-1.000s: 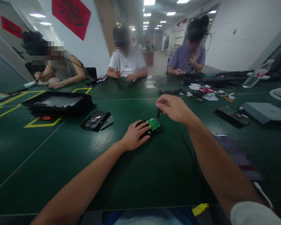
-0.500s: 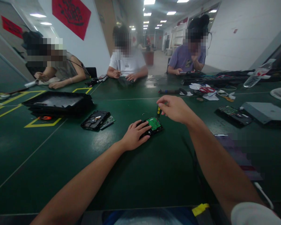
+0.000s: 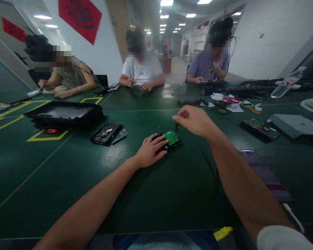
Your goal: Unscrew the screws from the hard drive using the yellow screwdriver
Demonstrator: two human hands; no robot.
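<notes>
My left hand (image 3: pixel 151 151) lies with its fingers spread across the left part of a hard drive (image 3: pixel 173 139), pressing it on the green table. The drive's green circuit board faces up. Above the drive's far right corner, my right hand (image 3: pixel 194 119) pinches a small screwdriver (image 3: pixel 177 127) with a dark and yellow handle. The screwdriver points down at the board; its tip is too small to make out. Several tiny screws (image 3: pixel 159 127) lie just beyond the drive. Left of it rests another hard drive (image 3: pixel 106 133) with a loose circuit board (image 3: pixel 120 135) beside it.
Stacked black trays (image 3: pixel 65 114) stand at the left. To the right are a third hard drive (image 3: pixel 261 128), a grey metal box (image 3: pixel 298 125) and a phone-like slab (image 3: pixel 261 172) under my forearm. Red scissors (image 3: pixel 230 100) lie farther back. Three people sit across the table.
My right fingers have shifted and turned slightly around the screwdriver, whose yellow part now shows less. The left hand and hard drive stay in place.
</notes>
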